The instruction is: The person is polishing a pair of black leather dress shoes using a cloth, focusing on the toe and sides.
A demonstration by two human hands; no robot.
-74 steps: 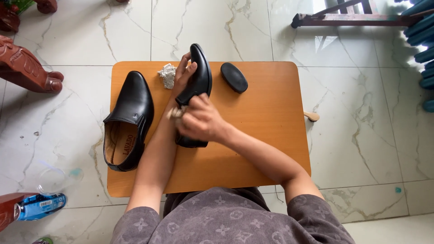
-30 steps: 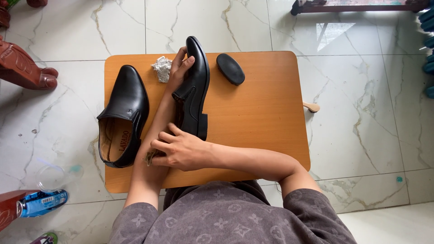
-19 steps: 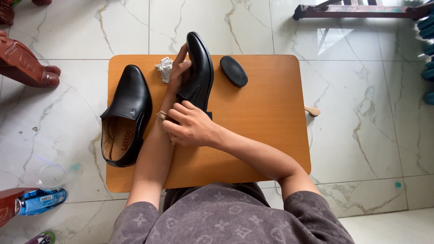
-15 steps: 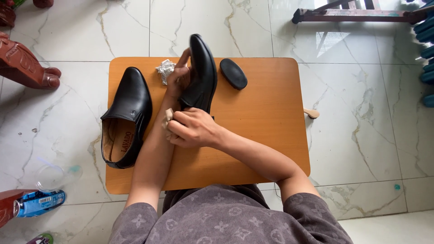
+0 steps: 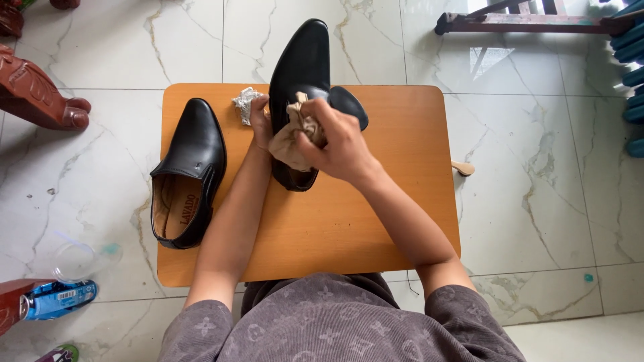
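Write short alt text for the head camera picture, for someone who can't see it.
The right hand rubs a beige cloth on a black shoe steadied by the left hand, over a wooden table. A second black shoe lies at left.

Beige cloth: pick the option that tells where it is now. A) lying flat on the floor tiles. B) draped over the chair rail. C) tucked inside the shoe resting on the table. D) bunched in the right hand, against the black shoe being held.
D: the beige cloth is bunched in the right hand, pressed against the black shoe that the left hand steadies.
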